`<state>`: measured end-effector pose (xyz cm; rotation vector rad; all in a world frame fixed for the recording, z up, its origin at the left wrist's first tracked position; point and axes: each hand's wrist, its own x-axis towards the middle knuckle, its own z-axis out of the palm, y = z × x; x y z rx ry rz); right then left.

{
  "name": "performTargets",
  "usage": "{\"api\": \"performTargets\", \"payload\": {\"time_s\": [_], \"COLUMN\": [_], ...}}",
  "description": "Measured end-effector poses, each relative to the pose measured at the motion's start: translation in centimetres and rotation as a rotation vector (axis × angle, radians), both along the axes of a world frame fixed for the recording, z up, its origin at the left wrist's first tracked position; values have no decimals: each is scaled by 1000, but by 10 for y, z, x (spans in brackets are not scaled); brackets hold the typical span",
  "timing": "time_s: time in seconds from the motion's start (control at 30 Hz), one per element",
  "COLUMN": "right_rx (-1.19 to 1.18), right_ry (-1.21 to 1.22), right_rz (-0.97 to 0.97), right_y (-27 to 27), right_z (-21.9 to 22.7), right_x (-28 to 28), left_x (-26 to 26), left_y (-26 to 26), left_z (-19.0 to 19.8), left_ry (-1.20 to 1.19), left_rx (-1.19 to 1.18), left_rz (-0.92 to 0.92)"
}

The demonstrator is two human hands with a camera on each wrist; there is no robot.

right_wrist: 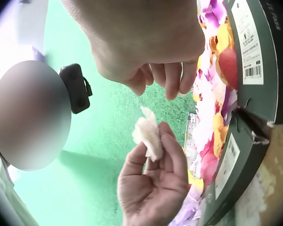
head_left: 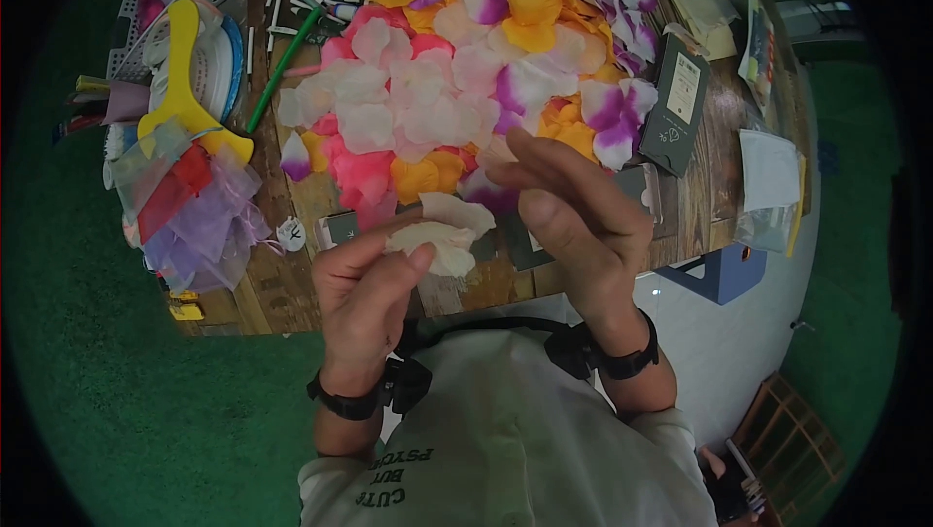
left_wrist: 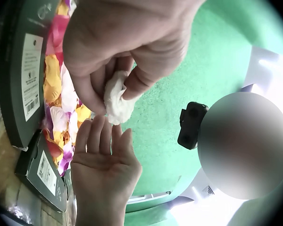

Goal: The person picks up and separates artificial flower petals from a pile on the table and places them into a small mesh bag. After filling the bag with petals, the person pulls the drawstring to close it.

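Observation:
My left hand (head_left: 362,298) pinches a small bunch of cream-white artificial petals (head_left: 445,243) between thumb and fingers, in front of the petal pile. In the left wrist view the petals (left_wrist: 118,99) look soft and layered, bunched at the fingertips. To their right, my right hand (head_left: 588,235) is raised with relaxed, slightly bent fingers and nothing in its grasp. The right wrist view shows this hand (right_wrist: 151,52) apart from the petals (right_wrist: 149,134). Beyond both hands lies a big heap of loose petals (head_left: 408,109) in pink, white, orange and purple.
Dark boxes (head_left: 677,104) line the heap's right and near sides on the wooden table (head_left: 262,284). At left are a yellow paddle-shaped object (head_left: 182,80), sheer bags (head_left: 209,216) and a green stick (head_left: 282,75). Plastic packets (head_left: 773,177) lie at the right edge.

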<state>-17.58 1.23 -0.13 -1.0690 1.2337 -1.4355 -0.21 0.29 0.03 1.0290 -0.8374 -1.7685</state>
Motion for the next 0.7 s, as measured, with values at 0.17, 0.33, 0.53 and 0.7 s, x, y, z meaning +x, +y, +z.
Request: {"api": "performTargets", "payload": {"time_s": [0.17,0.33,0.53,0.7], "right_rx": [100,335,485,387], "right_ry": [-101,-121,-361,-328], "right_rz": [115,145,-89,-141], "right_y": [2,3,0,3], "right_z": [2,3,1,6], "right_x": [-4,0,-2,3], "left_x": [3,1,-3,-1], "left_y": [1,5,0,-7], "left_z": [-4,-3,-4,-3], "left_ry": [102,89,100,97], "left_rx": [36,44,114,232], "left_rz": [-6,-53,79,156]}}
